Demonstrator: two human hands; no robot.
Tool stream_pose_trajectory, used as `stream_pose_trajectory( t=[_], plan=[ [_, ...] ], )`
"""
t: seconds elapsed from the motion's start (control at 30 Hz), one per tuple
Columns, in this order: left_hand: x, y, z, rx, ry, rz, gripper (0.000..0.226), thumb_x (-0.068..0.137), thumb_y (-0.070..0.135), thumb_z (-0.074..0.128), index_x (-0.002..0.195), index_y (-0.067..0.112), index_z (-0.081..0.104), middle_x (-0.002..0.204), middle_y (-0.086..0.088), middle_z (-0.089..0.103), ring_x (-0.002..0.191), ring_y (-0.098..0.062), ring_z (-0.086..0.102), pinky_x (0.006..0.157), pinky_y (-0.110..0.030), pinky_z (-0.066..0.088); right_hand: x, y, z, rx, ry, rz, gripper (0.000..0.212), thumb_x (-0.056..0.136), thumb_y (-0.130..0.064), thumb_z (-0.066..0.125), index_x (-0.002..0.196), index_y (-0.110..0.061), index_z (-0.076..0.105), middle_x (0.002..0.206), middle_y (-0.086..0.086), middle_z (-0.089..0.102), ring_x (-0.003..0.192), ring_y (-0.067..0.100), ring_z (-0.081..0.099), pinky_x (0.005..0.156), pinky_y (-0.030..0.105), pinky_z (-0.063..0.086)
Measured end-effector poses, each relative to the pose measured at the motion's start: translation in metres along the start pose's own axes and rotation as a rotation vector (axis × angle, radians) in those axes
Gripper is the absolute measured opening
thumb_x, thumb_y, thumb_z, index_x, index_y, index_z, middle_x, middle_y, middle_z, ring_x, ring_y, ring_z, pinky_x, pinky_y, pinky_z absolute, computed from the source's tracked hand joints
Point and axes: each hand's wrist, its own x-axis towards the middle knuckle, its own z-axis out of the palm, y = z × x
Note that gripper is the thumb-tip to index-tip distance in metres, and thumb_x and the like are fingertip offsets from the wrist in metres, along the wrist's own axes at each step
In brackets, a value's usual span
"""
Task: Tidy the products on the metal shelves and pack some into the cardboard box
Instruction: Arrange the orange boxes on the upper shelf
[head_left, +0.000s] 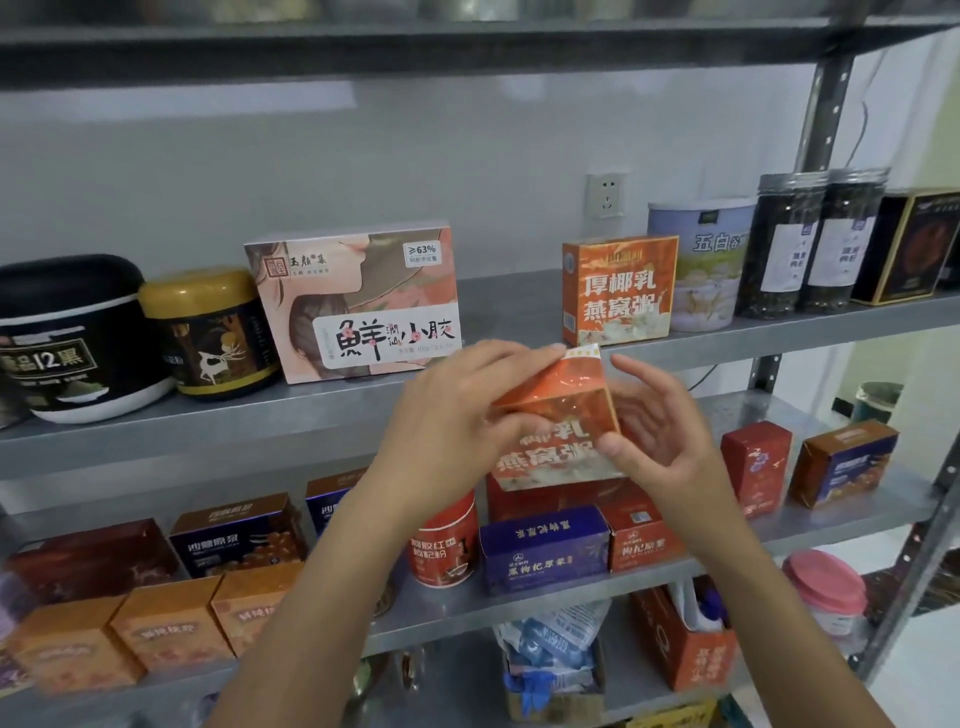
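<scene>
An orange product box hangs in the air in front of the metal shelves, tilted with its top toward the shelf. My left hand grips its left side, fingers lying across the top edge. My right hand holds its right side, thumb on the front face and fingers spread behind. A matching orange box stands upright on the upper metal shelf just behind. A cardboard box with blue packets sits on the lowest shelf.
On the upper shelf stand a black tub, a gold-lidded jar, a pink flat box, a pale tin and two dark jars. The middle shelf carries several red, blue and orange boxes. A pink-lidded jar sits lower right.
</scene>
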Motion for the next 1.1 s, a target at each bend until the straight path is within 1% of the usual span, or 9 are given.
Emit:
stream_pose_trajectory(
  t=[0.1,0.23,0.37,0.43,0.5,0.57,0.67,0.87,1.1],
  plan=[
    [0.021,0.001,-0.011,-0.033,0.052,-0.020,0.059,0.079,0.039,0.068,0.135,0.023,0.058,0.122,0.005,0.064,0.110,-0.012,0.058,0.088,-0.045,0.054,0.021,-0.008,-0.014,-0.063,0.121,-0.016,0.032,0.096,-0.035,0.048,0.128,-0.034,0.053,0.127,-0.021,0.058,0.123,-0.003,0.050,0.099,0.016,0.044],
    [0.057,0.008,-0.026,0.110,0.072,0.019,0.057,0.083,0.027,0.072,0.137,0.021,0.056,0.124,-0.001,0.065,0.111,-0.020,0.059,0.091,-0.044,0.051,0.073,-0.008,-0.042,-0.577,0.242,-0.246,0.042,0.098,-0.011,0.049,0.138,-0.022,0.045,0.144,-0.002,0.041,0.136,0.009,0.034,0.110,0.011,0.023],
    [0.089,0.017,-0.027,0.357,-0.049,0.037,0.061,0.090,0.029,0.067,0.146,0.027,0.044,0.131,0.004,0.058,0.121,-0.018,0.051,0.093,-0.037,0.044,0.126,-0.005,-0.056,-1.125,0.138,-0.298,0.072,0.085,0.004,0.056,0.149,-0.015,0.031,0.158,0.010,0.023,0.147,0.028,0.017,0.120,0.044,0.011],
    [0.099,0.017,-0.023,0.432,-0.098,0.041,0.058,0.091,0.030,0.066,0.144,0.028,0.043,0.128,0.004,0.058,0.121,-0.019,0.051,0.093,-0.040,0.045,0.140,-0.005,-0.058,-1.274,0.015,-0.253,0.083,0.082,0.002,0.055,0.154,-0.018,0.020,0.162,0.008,0.013,0.149,0.026,0.008,0.120,0.045,-0.001],
    [0.107,0.013,-0.017,0.480,-0.117,0.019,0.052,0.092,0.029,0.065,0.140,0.027,0.046,0.125,0.004,0.058,0.119,-0.021,0.053,0.091,-0.043,0.047,0.146,-0.003,-0.059,-1.328,-0.092,-0.187,0.084,0.083,-0.001,0.055,0.154,-0.020,0.015,0.162,0.007,0.015,0.150,0.023,0.008,0.120,0.043,-0.006],
    [0.112,0.008,-0.014,0.505,-0.128,-0.020,0.049,0.092,0.028,0.065,0.138,0.026,0.048,0.125,0.002,0.059,0.117,-0.024,0.054,0.089,-0.043,0.047,0.148,-0.002,-0.060,-1.297,-0.126,-0.141,0.077,0.084,-0.002,0.055,0.152,-0.018,0.023,0.156,0.008,0.031,0.145,0.026,0.024,0.119,0.044,0.011],
    [0.112,0.004,-0.010,0.494,-0.133,-0.064,0.046,0.092,0.029,0.064,0.137,0.024,0.051,0.122,-0.001,0.060,0.115,-0.026,0.056,0.090,-0.043,0.046,0.151,-0.009,-0.061,-1.256,-0.101,-0.125,0.062,0.088,-0.008,0.056,0.146,-0.016,0.038,0.145,0.008,0.047,0.133,0.030,0.042,0.104,0.044,0.038],
    [0.105,0.000,-0.006,0.425,-0.138,-0.138,0.051,0.093,0.025,0.064,0.141,0.026,0.048,0.127,-0.001,0.058,0.117,-0.024,0.055,0.090,-0.038,0.042,0.152,-0.016,-0.060,-1.285,-0.104,-0.122,0.056,0.091,-0.019,0.059,0.144,-0.017,0.042,0.141,0.007,0.052,0.130,0.028,0.046,0.094,0.042,0.046],
    [0.102,-0.008,-0.015,0.430,-0.084,-0.216,0.052,0.091,0.021,0.067,0.139,0.026,0.051,0.130,-0.001,0.057,0.119,-0.027,0.051,0.097,-0.040,0.042,0.164,-0.018,-0.062,-1.311,-0.108,-0.188,0.042,0.092,-0.025,0.058,0.133,-0.019,0.052,0.124,0.007,0.063,0.111,0.029,0.058,0.079,0.040,0.049]
  ],
)
